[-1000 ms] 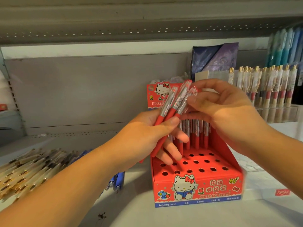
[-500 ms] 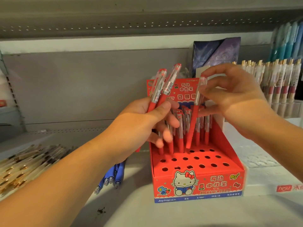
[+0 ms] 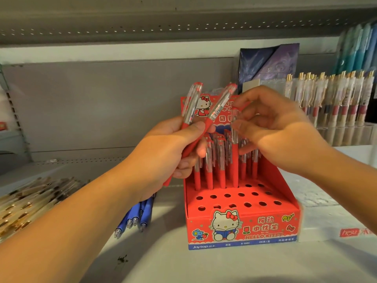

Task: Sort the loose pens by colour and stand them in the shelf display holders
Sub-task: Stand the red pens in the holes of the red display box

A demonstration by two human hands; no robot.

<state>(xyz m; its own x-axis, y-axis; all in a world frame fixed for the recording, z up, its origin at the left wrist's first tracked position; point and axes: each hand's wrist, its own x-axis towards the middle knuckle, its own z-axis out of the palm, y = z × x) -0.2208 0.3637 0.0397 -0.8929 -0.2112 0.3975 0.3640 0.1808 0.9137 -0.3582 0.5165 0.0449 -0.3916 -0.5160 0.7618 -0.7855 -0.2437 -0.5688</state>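
R hand (image 3: 281, 135) lowered red pen (image 3: 235, 164) down to holder (image 3: 265, 223), pinch grip; L hand (image 3: 169, 152) grasps 2 pens (image 3: 191, 103)

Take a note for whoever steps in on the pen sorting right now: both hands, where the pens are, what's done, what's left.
Left hand grips two red pens with clear tops. Right hand pinches a third red pen, upright, tip at a back hole of the red cardboard display holder.
Done: standing red pens in the back rows.
Left: seat these three; blue pens and clear gold-clipped pens lie loose on the grey shelf.
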